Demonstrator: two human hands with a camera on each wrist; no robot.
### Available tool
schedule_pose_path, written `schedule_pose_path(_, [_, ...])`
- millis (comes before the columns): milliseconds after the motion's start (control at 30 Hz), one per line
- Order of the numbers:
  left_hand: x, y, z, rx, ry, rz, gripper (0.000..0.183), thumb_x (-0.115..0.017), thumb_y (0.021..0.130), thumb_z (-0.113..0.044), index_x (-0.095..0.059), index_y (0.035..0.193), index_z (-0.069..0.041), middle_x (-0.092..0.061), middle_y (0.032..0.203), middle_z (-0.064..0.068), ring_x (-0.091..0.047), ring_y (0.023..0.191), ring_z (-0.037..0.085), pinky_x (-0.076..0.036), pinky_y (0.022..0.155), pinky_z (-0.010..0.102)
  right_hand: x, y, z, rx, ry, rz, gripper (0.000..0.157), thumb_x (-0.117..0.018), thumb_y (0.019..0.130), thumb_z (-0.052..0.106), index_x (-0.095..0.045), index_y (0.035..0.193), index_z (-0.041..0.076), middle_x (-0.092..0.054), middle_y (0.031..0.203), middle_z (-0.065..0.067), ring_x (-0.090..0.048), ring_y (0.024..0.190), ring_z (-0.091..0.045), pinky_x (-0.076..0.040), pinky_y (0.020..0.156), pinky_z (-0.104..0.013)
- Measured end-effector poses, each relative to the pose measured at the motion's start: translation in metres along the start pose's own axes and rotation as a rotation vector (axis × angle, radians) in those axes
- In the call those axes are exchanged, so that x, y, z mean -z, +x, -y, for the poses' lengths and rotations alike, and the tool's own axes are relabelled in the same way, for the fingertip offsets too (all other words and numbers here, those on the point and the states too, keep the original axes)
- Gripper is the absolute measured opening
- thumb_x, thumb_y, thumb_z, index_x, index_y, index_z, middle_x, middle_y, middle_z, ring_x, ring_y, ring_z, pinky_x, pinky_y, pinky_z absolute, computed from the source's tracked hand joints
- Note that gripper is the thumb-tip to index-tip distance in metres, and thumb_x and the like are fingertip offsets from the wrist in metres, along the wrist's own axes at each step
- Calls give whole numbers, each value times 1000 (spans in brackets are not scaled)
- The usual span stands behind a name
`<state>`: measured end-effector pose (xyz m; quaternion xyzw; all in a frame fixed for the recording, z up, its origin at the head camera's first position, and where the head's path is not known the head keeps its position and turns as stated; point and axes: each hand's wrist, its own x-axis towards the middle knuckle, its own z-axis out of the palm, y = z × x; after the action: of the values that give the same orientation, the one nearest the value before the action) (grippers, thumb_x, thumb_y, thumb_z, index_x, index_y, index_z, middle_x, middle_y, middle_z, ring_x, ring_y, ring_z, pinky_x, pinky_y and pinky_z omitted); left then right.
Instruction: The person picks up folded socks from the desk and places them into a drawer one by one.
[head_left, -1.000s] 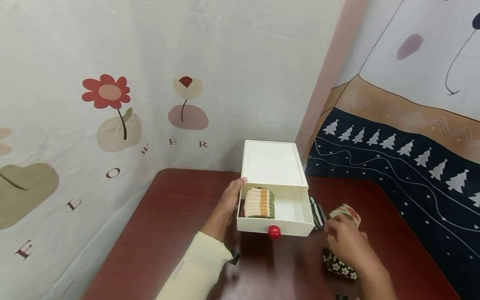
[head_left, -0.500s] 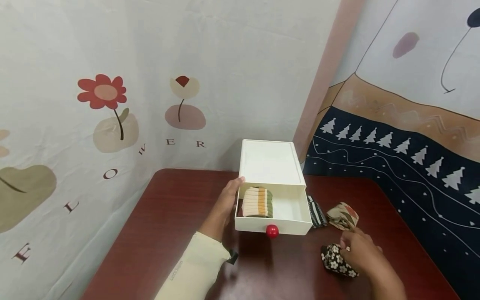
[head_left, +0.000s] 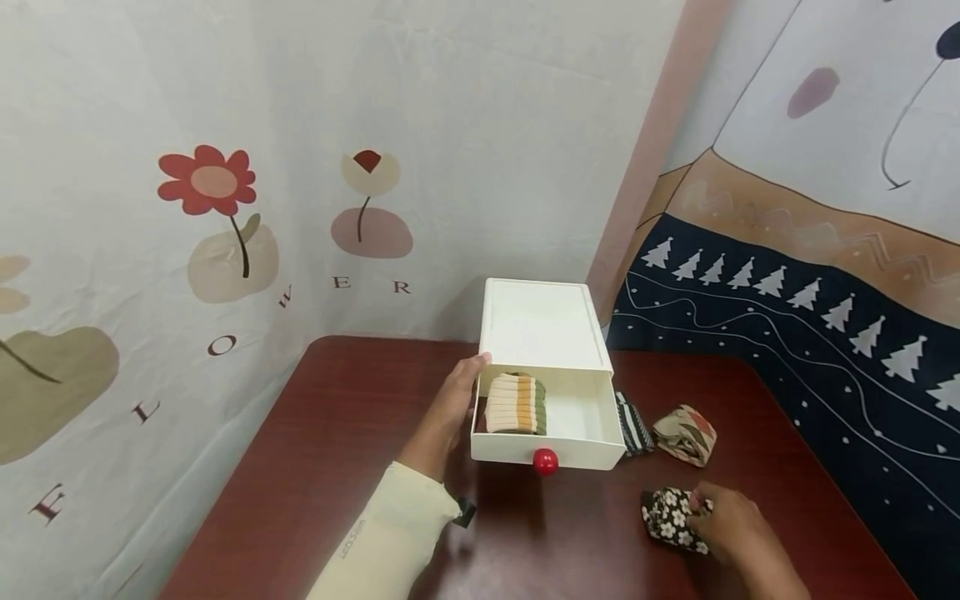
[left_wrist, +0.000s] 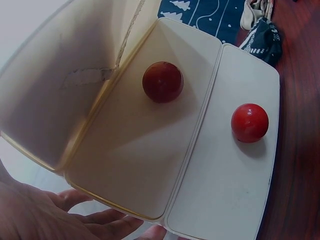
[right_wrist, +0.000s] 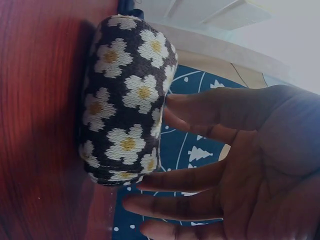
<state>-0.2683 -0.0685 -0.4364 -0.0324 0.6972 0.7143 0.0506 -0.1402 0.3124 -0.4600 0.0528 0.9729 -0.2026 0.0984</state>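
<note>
In the head view, a white drawer cabinet stands with its top drawer pulled out. Folded cream, orange and green striped fabric lies in the drawer's left side. My left hand rests along the cabinet's left side; its fingers are loosely extended in the left wrist view. At the right, my right hand is at a rolled black sock with white flowers. Thumb and index finger pinch the sock's upper edge, while the other fingers stay extended.
Beside the cabinet lie a black-and-white striped folded sock and a beige patterned rolled sock. Below the pulled-out drawer are two closed drawer fronts with red knobs. A reddish-brown table meets patterned wall cloths behind.
My right hand has moved from the beige patterned sock towards me to the flowered sock. The left hand stays at the cabinet, and the drawer remains pulled out.
</note>
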Motion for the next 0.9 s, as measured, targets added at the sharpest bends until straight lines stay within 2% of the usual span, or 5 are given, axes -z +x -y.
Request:
schedule_pose_path(133, [-1,0,0,0,4,3,66,-53,106,-55,-52,153,-9,-64,136,21,-59,119,29,-45,101,50,-3,0,-1,-5,-6,14,17,-78,91,9,-72,107,7,-71,116,-36,-69,104,-50,-56,86,-62])
schedule_pose_path(267, [-1,-2,-1,1,-2,2,66,-54,105,-55,-52,153,-9,-63,138,21,-59,121,29,-45,102,50,-6,2,-1,-7,-7,6,20,-77,91,8,-74,111,6,-70,119,-39,-68,108,-56,-56,88,-65])
schedule_pose_path(700, [1,0,3,4,-10,19,69,-53,105,-57,-49,156,-11,-65,130,18,-59,108,24,-43,93,42,-15,11,2,-60,193,96,20,-70,96,7,-62,113,11,-62,111,-30,-58,74,-31,-54,57,-42])
schedule_pose_path(767, [1,-1,3,2,-6,29,70,-52,105,-58,-48,157,-11,-64,132,19,-59,109,25,-44,93,44,-18,13,1,-42,235,73,21,-71,94,7,-61,112,11,-62,110,-30,-56,68,-28,-52,56,-39])
schedule_pose_path(900, [1,-2,3,-1,-11,42,70,-52,105,-57,-47,157,-10,-63,130,19,-59,107,25,-46,89,40,-21,16,-1,11,259,31,24,-75,89,5,-63,109,9,-64,113,-29,-61,82,-32,-49,69,-40])
